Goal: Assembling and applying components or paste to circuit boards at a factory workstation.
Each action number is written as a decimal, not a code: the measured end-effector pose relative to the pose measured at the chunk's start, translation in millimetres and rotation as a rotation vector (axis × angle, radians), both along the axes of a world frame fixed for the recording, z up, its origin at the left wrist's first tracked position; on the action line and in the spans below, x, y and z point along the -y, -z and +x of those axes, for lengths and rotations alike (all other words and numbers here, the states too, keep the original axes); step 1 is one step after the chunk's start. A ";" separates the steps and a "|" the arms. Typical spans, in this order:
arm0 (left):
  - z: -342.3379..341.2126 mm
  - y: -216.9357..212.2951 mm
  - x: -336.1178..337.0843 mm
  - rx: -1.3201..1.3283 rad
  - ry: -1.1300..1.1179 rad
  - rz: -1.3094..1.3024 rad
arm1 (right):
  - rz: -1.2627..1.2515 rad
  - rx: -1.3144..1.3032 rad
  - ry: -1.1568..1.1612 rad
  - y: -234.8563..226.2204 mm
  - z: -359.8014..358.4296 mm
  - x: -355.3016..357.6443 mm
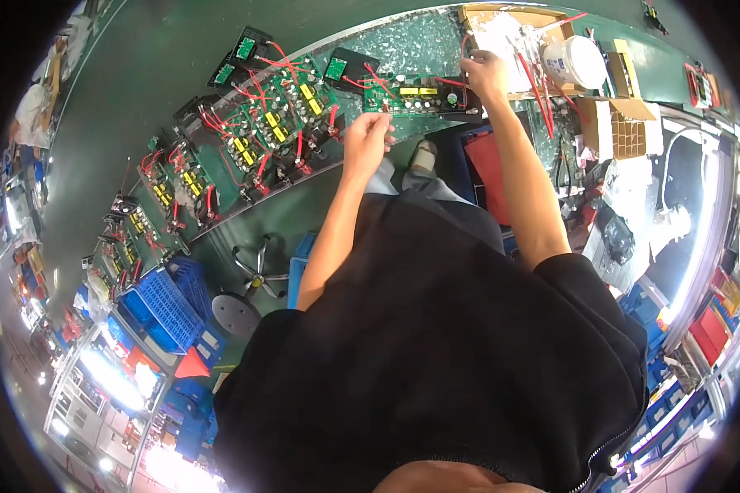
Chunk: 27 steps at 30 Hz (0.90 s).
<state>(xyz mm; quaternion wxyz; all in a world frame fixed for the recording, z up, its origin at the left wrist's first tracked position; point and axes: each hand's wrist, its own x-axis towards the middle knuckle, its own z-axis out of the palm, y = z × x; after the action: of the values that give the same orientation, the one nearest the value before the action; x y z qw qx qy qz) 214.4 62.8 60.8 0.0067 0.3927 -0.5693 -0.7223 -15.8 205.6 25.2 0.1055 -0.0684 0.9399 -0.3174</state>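
A green circuit board with yellow transformers lies on the bench in front of me, with red wires running from it to a small black panel at its left. My left hand is at the board's near left edge with its fingers curled together. What they pinch, if anything, is too small to make out. Beyond the board's right end, my right hand has its thumb and fingertips closed on a thin red wire, beside a cardboard tray of white material.
Several similar wired boards line the bench to the left. At the right stand a white tub, a divided carton and loose red leads. Blue crates and a stool are at lower left.
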 end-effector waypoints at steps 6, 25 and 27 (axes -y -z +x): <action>-20.3 -6.4 13.1 -0.091 0.164 0.018 | -0.185 0.186 -0.114 -64.5 48.0 -2.9; -31.8 -27.6 -15.0 -0.007 0.637 -0.842 | -0.288 -0.184 -0.739 -39.7 104.4 -32.1; -25.5 -27.2 -23.5 0.006 0.482 -1.007 | -0.305 -0.314 -0.561 -35.2 110.3 -43.3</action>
<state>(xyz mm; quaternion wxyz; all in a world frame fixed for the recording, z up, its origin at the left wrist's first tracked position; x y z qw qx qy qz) 188.9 86.3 88.0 0.0262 0.2017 -0.9178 -0.3411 94.5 248.9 60.4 0.0315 -0.3865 0.8312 -0.3984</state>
